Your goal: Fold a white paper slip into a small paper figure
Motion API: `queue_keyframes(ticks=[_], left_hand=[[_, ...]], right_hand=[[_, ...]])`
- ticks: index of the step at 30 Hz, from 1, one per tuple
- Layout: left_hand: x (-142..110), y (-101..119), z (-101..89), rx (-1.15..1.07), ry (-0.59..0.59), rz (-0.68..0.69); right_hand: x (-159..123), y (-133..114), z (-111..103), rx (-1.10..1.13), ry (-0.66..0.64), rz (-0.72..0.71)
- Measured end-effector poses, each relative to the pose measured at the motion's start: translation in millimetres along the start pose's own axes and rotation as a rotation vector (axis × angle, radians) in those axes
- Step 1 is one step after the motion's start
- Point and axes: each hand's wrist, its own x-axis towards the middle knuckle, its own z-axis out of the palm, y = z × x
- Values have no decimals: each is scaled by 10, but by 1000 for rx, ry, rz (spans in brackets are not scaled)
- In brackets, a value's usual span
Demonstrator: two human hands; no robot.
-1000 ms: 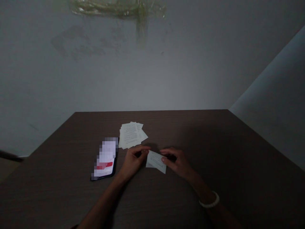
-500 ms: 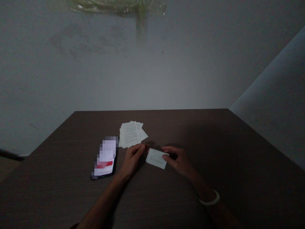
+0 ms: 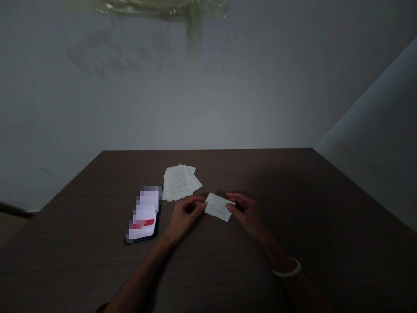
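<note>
A small white card (image 3: 219,208) with lines of printed text is held slightly tilted above the table, between my two hands. My right hand (image 3: 249,217) pinches its right edge, thumb on the printed face and fingers behind. At the left edge, my left hand (image 3: 184,217) has its thumb and fingertips closed on the card's corner. Just beyond my left hand lies a loose, fanned pile of printed white papers (image 3: 178,182). Whether more than one card is in my hands I cannot tell.
Left of my left hand lies a phone (image 3: 145,213) with a lit, partly blurred screen. The dark wooden table (image 3: 260,169) reaches to a grey wall (image 3: 221,104) behind. A pale bracelet (image 3: 289,269) circles my right wrist.
The card has moved slightly up and to the right, with my right hand lifting along with it. My left thumb has come onto its left edge.
</note>
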Motion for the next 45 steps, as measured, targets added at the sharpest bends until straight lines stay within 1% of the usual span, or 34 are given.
queue_keyframes(ticks=[3,6,10,14,21,25,27,32,35,42,45], left_hand=[[3,-12,3,-12,12,12],[0,1,6,-19,-2,24],[3,2,28,-8,12,19],[12,-37,39,28,10,27],[16,-47,33,42,23,48],[14,-27,39,52,-2,49],[12,-28,40,53,-33,48],[6,-57,36,21,-103,53],[-1,-58,36,14,-120,49],[2,-33,47,-23,-106,48],[13,-48,51,-17,-138,36]], right_hand=[[3,8,2,-5,2,4],[5,6,5,-17,3,7],[4,-9,9,1,-5,28],[-7,-41,15,-32,-13,18],[-43,-133,1,-55,-95,-17],[-45,-174,-9,-76,-90,-40],[-43,-176,-2,-83,-97,-38],[-55,-178,50,-53,-151,-4],[-62,-194,84,-13,-174,14],[-36,-183,110,61,-87,61],[-29,-169,113,97,-58,70]])
